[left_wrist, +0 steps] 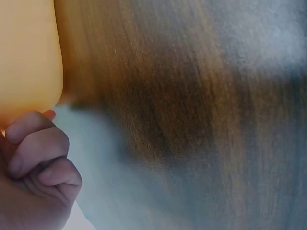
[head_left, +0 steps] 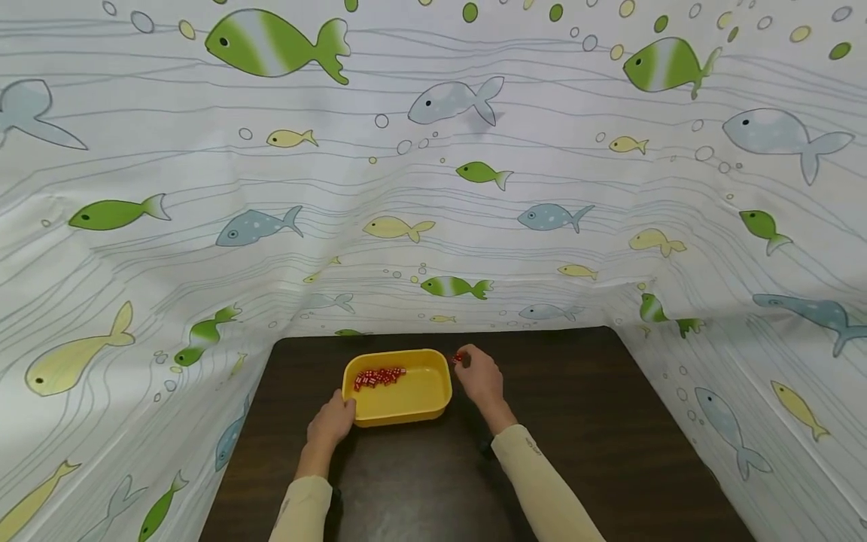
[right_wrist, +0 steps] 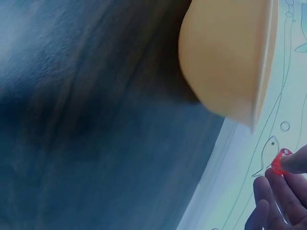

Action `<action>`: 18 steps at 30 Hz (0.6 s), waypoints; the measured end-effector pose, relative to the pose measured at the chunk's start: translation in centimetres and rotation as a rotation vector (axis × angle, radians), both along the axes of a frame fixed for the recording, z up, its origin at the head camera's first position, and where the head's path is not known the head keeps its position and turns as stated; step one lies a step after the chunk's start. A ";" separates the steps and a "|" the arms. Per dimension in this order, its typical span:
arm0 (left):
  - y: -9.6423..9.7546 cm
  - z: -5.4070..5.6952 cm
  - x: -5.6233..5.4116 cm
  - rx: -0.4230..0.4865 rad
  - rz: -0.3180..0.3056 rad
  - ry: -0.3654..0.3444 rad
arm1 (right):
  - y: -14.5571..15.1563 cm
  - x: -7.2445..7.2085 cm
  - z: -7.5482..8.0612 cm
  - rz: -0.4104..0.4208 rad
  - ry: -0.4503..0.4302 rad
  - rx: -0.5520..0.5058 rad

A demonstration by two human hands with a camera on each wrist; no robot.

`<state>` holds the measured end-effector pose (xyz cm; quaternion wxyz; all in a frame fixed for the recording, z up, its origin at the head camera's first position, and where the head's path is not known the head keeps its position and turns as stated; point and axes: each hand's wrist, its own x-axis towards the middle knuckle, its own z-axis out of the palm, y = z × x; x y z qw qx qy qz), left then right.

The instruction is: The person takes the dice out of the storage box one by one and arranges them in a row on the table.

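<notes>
A yellow plastic tray [head_left: 413,403] sits on the dark table, with a cluster of red dice [head_left: 377,378] at its back left. At the tray's near left corner, my left hand [head_left: 332,420] grips the wall. The left wrist view has that hand's curled fingers [left_wrist: 41,143] against the tray's edge [left_wrist: 33,52]. Just beyond the right end of the tray, my right hand [head_left: 482,378] pinches a small red die [head_left: 457,358] between thumb and fingers. In the right wrist view the translucent red die [right_wrist: 282,162] shows white dots; whether a second one is behind it I cannot tell.
The dark wood-grain table [head_left: 576,444] extends around the tray on both sides and in front. A white sheet [head_left: 406,248] printed with fish rises behind the table and along its left and right edges.
</notes>
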<state>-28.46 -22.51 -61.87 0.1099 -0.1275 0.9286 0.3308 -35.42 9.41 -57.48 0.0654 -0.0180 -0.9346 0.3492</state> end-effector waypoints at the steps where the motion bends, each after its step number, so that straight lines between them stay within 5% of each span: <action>1: -0.1 0.0 0.0 0.000 0.001 0.001 | 0.2 0.1 -0.2 0.005 -0.003 0.000; 18: -0.3 -0.1 0.1 -0.015 0.006 0.014 | 0.9 0.0 -3.2 0.054 -0.055 0.048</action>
